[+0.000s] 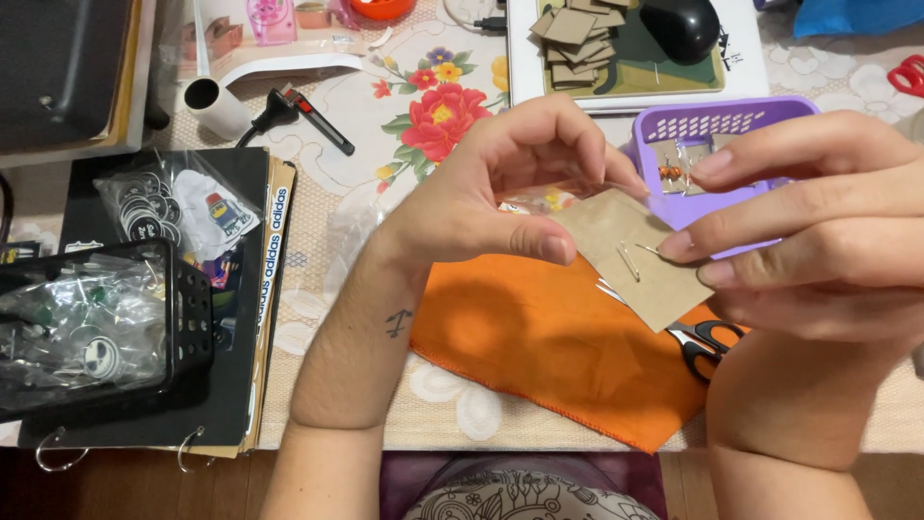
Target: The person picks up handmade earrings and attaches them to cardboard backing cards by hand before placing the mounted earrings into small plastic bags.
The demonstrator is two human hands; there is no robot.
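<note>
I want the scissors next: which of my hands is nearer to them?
Right. The right hand hovers just above the black-handled scissors, which lie on the orange cloth under its wrist. The left hand is farther off, up and left of them.

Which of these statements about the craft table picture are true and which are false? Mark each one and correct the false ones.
1. Both hands hold a brown card square. True: the left hand and right hand grip the brown card square between them.
2. The cloth under the hands is blue. False: the cloth is orange.
3. Scissors lie on the cloth's right side. True: the scissors have black handles.
4. The small basket behind the card is green. False: the basket is purple.
5. A stack of card squares sits at the top. True: the stack lies beside a black mouse.
</note>
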